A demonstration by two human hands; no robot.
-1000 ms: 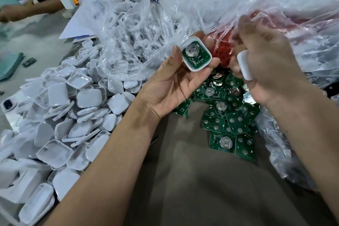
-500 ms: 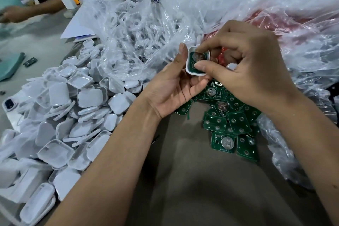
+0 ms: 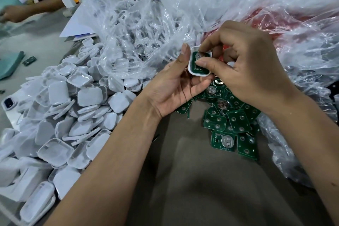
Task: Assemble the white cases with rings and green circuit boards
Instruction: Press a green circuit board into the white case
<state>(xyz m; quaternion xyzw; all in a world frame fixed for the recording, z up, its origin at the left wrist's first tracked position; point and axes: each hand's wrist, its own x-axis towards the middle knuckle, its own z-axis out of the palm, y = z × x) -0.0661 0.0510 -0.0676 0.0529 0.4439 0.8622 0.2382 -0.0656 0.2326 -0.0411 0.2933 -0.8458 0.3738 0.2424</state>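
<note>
A: Where's the case?
B: The left hand [image 3: 170,88] holds the case [image 3: 199,64] above the counter [image 3: 192,180], thumb along its left edge, fingers under it.
A: And the board?
B: A green board [image 3: 197,67] lies inside it. The right hand [image 3: 245,66] pinches down on it with thumb and forefinger (a white piece shows tucked under the other fingers).
A: Spares?
B: Cases [image 3: 69,115] heaped at the left edge, boards [image 3: 229,121] piled below the hands, bags [image 3: 139,29] behind.

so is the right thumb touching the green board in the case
Touching. The head view shows the right hand with its thumb tip pressed on the green board seated in the white case.
</note>
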